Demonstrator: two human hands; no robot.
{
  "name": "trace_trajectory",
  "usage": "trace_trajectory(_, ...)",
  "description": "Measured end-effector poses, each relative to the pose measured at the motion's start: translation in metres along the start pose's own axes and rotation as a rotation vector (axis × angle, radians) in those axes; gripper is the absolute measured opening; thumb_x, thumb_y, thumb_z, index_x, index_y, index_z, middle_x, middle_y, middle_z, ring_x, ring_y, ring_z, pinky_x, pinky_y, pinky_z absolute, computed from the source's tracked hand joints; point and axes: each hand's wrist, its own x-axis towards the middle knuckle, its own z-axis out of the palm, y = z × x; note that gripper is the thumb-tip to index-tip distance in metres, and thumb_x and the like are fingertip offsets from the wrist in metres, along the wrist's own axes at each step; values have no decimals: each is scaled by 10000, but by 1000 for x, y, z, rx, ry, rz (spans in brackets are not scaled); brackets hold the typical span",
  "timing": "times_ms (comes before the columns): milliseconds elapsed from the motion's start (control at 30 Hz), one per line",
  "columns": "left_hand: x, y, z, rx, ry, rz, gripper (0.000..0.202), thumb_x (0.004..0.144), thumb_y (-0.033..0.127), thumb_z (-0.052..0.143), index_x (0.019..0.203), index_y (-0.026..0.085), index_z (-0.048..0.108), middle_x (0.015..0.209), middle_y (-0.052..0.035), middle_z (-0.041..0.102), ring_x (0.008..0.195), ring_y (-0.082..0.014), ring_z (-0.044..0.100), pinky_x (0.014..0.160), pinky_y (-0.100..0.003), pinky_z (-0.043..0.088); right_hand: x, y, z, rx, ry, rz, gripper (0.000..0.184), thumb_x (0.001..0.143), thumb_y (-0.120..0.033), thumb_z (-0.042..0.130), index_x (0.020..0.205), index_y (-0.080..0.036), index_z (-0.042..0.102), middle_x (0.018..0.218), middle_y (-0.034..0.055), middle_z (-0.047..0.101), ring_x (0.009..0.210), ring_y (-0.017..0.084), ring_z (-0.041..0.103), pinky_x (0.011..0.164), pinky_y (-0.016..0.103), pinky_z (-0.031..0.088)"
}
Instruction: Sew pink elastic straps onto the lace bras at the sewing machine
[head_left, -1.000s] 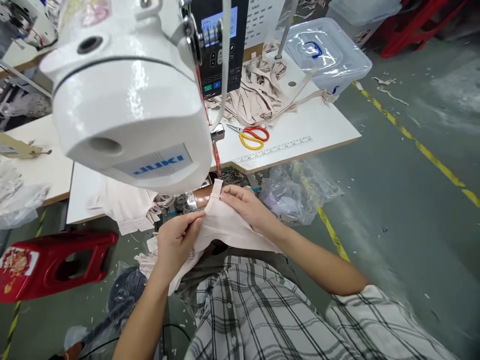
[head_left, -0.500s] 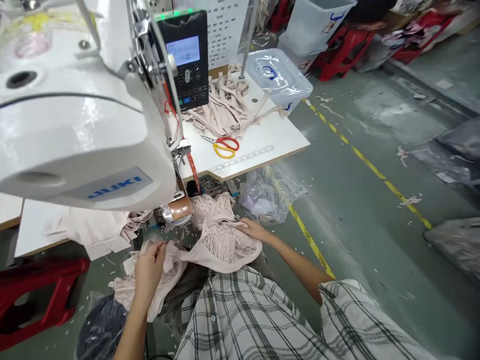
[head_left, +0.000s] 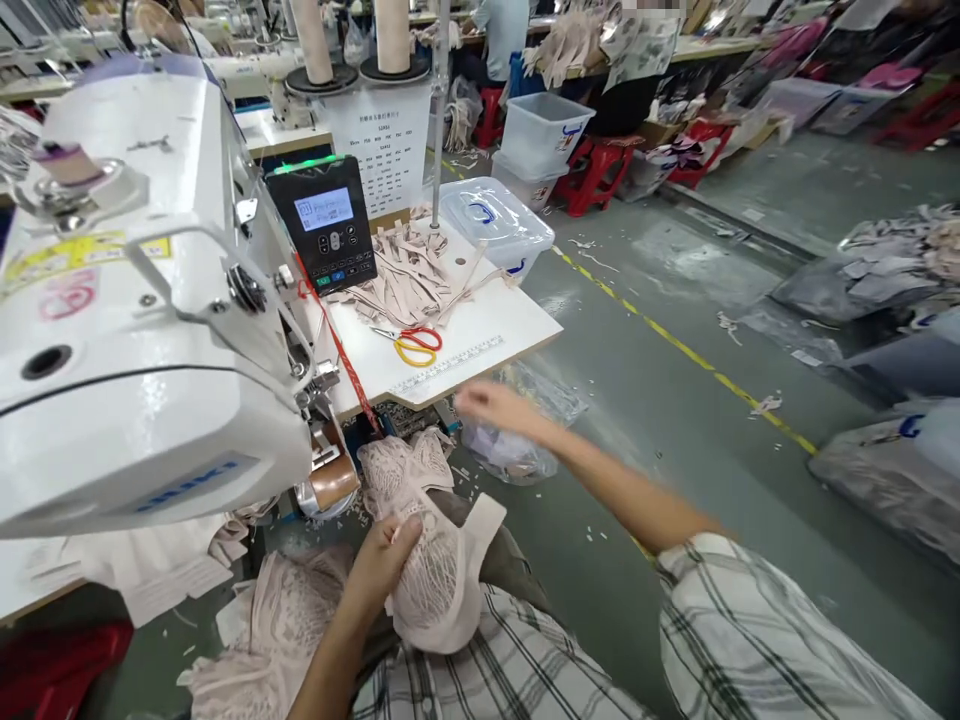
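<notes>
Over my lap lies a pale pink lace bra, its near cup spread out and its far part reaching up beside the sewing machine's arm end. My left hand is closed on the cup's left edge, thumb on top. My right hand is off the bra, in the air in front of the white table's edge. Motion smears its fingers, which look curled; whether they hold anything cannot be made out. More pale pink lace pieces hang to the left of my left forearm.
Scissors with red and yellow handles lie on the table near a printed ruler. Behind them are a heap of beige straps and a control panel. A lidded plastic box stands beyond; a plastic bag lies below the table edge.
My right hand has let go of the bra and risen toward the table edge. My left hand has moved right, from the pieces at the left onto the bra's cup. The view has tilted up.
</notes>
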Motion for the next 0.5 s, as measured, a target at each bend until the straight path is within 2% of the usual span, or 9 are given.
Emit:
trace_trajectory(67,-4,4,-4,103,63,32,559,819,672,599,586,171,515,561,18,474,577,-135,442,592,-255,375,63,5,-39,-62,218,106,480,950,-558,436,983,-144,676,938,114,665,886,210,559,781,326,423)
trace_trajectory(133,-9,10,-7,127,72,57,526,817,658,611,637,169,542,611,15,497,618,-138,445,613,-251,379,123,7,-71,-120,408,216,489,970,-499,411,1082,-89,654,1114,194,634,1079,266,515,924,379,384)
trace_trajectory(233,-16,17,-10,133,120,74,503,823,668,593,729,174,587,685,2,541,685,-160,478,666,-262,408,187,6,-97,-172,589,375,485,932,-386,517,1186,17,608,1307,308,514,1258,352,386,1037,468,286)
trace_trajectory(333,-22,17,-15,211,225,126,549,865,691,501,671,182,565,686,-15,537,709,-185,492,683,-278,424,217,8,-94,-184,661,430,425,871,-271,606,1178,21,634,1325,312,506,1270,364,371,1046,484,273)
trace_trajectory(400,-24,14,-20,255,282,152,533,886,670,480,679,190,582,704,-25,557,730,-202,512,689,-282,436,225,8,-86,-194,717,397,348,895,-252,568,1160,-52,675,1350,253,512,1281,331,369,1065,456,261)
trace_trajectory(500,-24,12,-31,332,366,150,507,870,657,513,659,202,591,671,-21,560,692,-207,522,639,-277,434,229,0,-80,-215,799,322,327,958,-340,487,1164,-198,697,1436,129,471,1327,283,333,1092,404,254)
